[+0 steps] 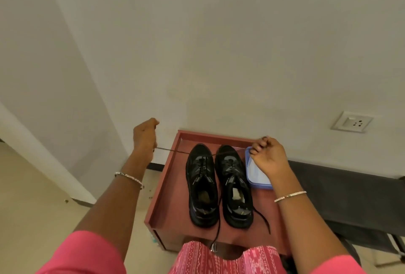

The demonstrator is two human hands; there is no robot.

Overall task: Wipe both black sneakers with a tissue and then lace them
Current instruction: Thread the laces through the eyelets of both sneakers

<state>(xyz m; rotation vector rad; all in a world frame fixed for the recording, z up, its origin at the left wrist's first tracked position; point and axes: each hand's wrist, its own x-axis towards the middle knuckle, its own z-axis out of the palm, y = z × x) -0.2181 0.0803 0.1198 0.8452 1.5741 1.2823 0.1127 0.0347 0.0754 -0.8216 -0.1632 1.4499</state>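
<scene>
The red-brown wooden table (166, 177), flat-topped with a raised rim, stood against a pale wall. On it, side by side with toes pointing far, sat the left sneaker (197, 164) and the right sneaker (233, 171). Both were black and glossy in panels, with thick soles and soft padded collars. They looked light enough to shift under a hard tug, so steadying one by the heel or sole would probably help.

Just right of them lay a shallow plastic container (258, 177) with a blue rim, smooth and rigid.

The left hand (144, 135), out past the table's left edge, had its fingers curled round one end of a lace (173, 151). The right hand (268, 155), above the container's far corner, pinched what appeared to be the other end. The thin, dark cord ran taut between them across the toes, apparently through the right sneaker's far eyelets. It looked limp and woven, likely to slide through fingers, so best gripped near its stiff tip.

Two loose lace ends (218, 230) trailed toward the near edge.
</scene>
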